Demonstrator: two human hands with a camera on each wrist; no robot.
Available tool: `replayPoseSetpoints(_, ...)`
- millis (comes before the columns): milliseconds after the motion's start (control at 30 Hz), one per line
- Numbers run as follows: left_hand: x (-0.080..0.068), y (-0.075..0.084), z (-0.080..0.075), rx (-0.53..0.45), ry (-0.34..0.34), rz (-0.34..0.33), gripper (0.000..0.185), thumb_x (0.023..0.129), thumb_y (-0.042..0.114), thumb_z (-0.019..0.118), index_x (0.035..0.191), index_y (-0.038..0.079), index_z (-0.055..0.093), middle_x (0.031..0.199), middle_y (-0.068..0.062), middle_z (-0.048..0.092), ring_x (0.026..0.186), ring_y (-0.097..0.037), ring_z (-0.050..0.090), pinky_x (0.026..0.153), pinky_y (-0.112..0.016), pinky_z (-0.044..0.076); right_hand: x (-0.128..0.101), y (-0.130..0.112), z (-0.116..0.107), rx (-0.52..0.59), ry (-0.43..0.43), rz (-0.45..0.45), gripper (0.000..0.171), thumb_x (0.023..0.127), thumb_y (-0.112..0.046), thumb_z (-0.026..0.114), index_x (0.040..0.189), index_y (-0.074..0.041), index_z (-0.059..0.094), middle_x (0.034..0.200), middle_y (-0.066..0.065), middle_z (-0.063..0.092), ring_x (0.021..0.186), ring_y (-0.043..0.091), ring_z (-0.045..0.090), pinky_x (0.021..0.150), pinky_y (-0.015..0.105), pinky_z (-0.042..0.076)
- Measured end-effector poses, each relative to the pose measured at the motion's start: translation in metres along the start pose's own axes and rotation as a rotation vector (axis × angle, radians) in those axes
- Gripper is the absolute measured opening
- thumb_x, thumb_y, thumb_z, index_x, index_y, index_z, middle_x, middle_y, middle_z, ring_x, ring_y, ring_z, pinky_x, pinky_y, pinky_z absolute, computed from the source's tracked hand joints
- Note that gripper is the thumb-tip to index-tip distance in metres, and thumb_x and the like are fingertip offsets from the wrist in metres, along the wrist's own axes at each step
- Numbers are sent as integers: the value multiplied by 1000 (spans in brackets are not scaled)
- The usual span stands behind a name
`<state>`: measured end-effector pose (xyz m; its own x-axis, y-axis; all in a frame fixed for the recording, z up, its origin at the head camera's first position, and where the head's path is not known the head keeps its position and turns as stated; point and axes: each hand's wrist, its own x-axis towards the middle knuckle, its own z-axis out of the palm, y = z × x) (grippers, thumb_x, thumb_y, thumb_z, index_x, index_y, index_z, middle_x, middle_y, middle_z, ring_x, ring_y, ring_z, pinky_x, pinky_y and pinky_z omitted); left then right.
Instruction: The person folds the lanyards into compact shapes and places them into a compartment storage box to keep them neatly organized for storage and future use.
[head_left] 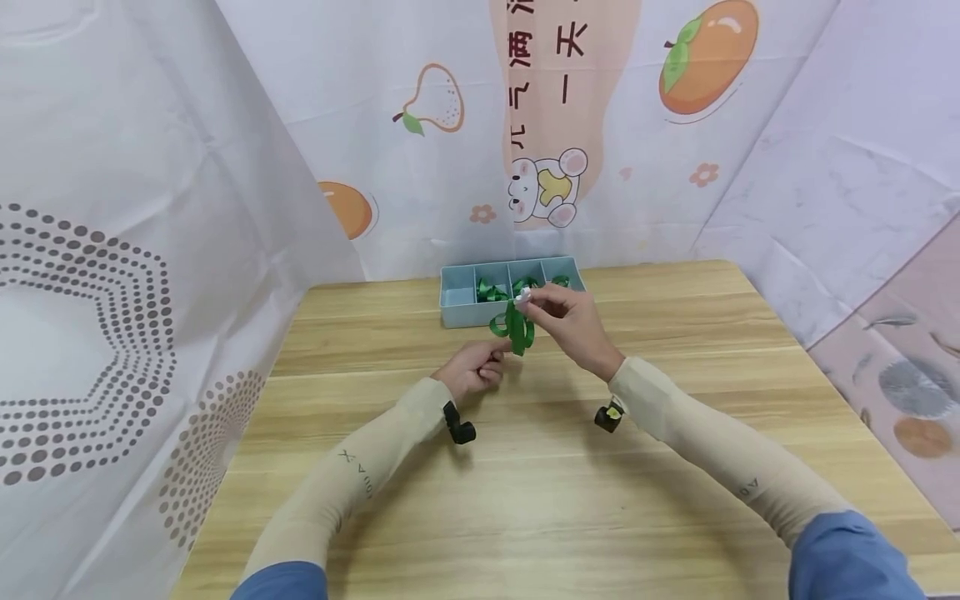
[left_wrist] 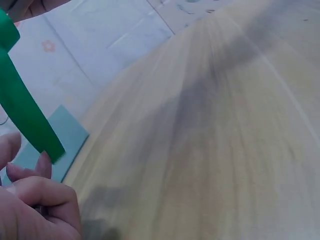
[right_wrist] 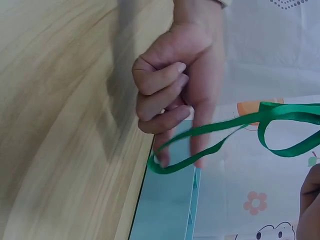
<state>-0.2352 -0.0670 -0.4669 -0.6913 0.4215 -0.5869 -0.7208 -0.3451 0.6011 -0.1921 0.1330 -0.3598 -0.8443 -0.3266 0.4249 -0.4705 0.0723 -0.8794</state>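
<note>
In the head view, my right hand (head_left: pixel 573 325) pinches a small white piece (head_left: pixel 523 294) between thumb and fingertips. From it hangs a looped green ribbon (head_left: pixel 517 329), in front of the box. My left hand (head_left: pixel 476 367) is lower and to the left, its index finger extended to the ribbon. The right wrist view shows a ribbon loop (right_wrist: pixel 185 164) crossing two extended fingers of the left hand (right_wrist: pixel 170 95), while the others are curled towards the palm. A flat ribbon end (left_wrist: pixel 37 120) hangs beside the left fingertips in the left wrist view.
A light blue box (head_left: pixel 472 315) with several compartments stands at the table's back edge. More green ribbon pieces (head_left: pixel 491 292) lie in its middle and right compartments; the leftmost holds none. Behind the wooden table (head_left: pixel 525 500) hangs a printed curtain (head_left: pixel 360 92).
</note>
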Motion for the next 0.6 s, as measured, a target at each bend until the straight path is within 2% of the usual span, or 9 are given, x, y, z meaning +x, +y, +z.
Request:
replayPoseSetpoints(167, -4, 2, 4, 92, -60, -54, 30, 113, 20, 41, 95, 5, 58, 66, 7, 37, 39, 0, 30, 36, -12, 22, -2, -1, 0, 0, -40, 1, 15, 99, -7, 70, 110, -1, 77, 96, 6, 70, 76, 13, 55, 67, 21, 47)
replayPoseSetpoints(233, -5, 1, 6, 127, -77, -54, 30, 112, 18, 42, 91, 5, 59, 64, 7, 36, 40, -1, 30, 36, -13, 22, -3, -1, 1, 2, -48, 1, 14, 99, -6, 69, 110, -1, 77, 96, 6, 69, 76, 14, 54, 67, 21, 47)
replayPoseSetpoints(300, -6, 1, 7, 121, -59, -23, 28, 109, 12, 47, 85, 5, 59, 63, 6, 38, 41, -1, 31, 37, -14, 23, -3, -1, 1, 2, -46, 3, 15, 99, -6, 69, 110, -1, 77, 95, 6, 68, 75, 14, 53, 66, 21, 45)
replayPoseSetpoints(433, -4, 2, 3, 92, 39, 125, 21, 103, 3, 56, 82, 5, 59, 66, 2, 46, 46, -3, 35, 40, -15, 27, -5, 0, -1, -17, -39, 10, 15, 99, -6, 69, 111, 0, 77, 94, 5, 68, 74, 15, 51, 64, 21, 43)
replayPoseSetpoints(533, -3, 6, -2, 129, 125, 285, 6, 100, 4, 63, 95, 6, 66, 72, 1, 51, 50, -3, 39, 42, -16, 29, -7, 2, -3, -47, -30, 26, 16, 99, -6, 69, 112, 1, 77, 96, 6, 68, 75, 15, 52, 64, 21, 44)
replayPoseSetpoints(600, -4, 11, -6, 187, 173, 390, 7, 99, 8, 69, 105, 6, 69, 76, 1, 53, 52, -3, 40, 43, -17, 30, -8, 4, -5, -67, -15, 37, 16, 100, -6, 69, 112, 1, 77, 97, 8, 69, 76, 14, 55, 65, 22, 46)
